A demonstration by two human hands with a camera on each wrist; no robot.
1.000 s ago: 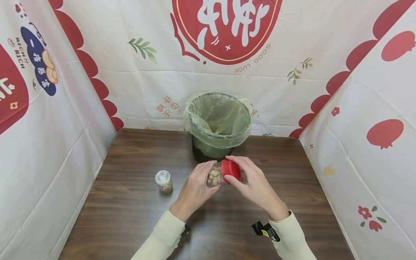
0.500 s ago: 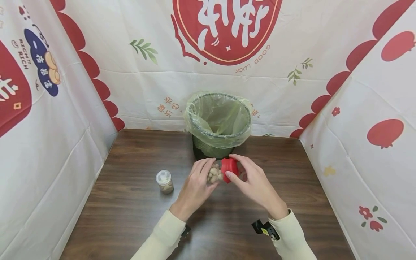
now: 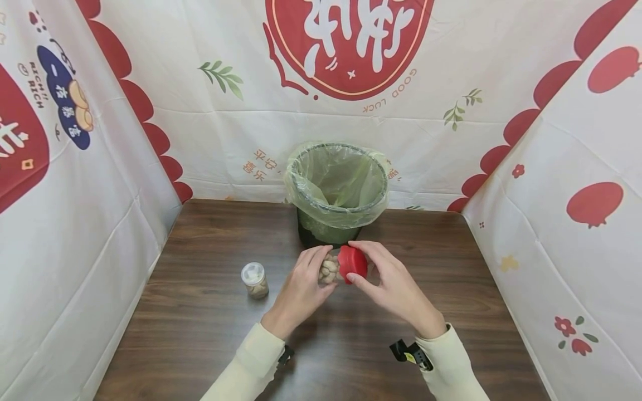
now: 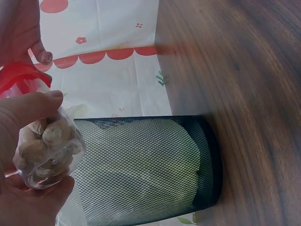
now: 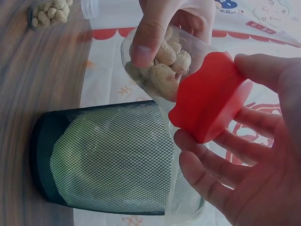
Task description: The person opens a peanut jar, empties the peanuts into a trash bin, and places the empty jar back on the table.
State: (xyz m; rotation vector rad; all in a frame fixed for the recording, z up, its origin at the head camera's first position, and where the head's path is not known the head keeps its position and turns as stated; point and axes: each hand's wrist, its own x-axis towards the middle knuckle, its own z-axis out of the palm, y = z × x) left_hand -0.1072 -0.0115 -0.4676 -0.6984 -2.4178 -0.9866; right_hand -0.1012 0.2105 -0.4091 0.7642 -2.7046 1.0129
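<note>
**Red lid turning on the peanut jar**

While the left hand (image 3: pixel 307 278) grips the clear peanut jar (image 3: pixel 329 269) just in front of the mesh bin (image 3: pixel 335 192), the right hand (image 3: pixel 388 278) curls round its red lid (image 3: pixel 353 263). Since a second ago the lid has shifted slightly in those fingers; it looks partly turned but remains on. A second small jar (image 3: pixel 253 279) stands to the left on the table (image 3: pixel 200 312).

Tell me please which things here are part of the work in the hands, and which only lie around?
In the work:
- clear jar of peanuts, held by the left hand
- red lid, gripped by the right hand

Only lying around:
- small white-capped jar, standing untouched on the table
- mesh bin with green bag, behind the hands
</note>
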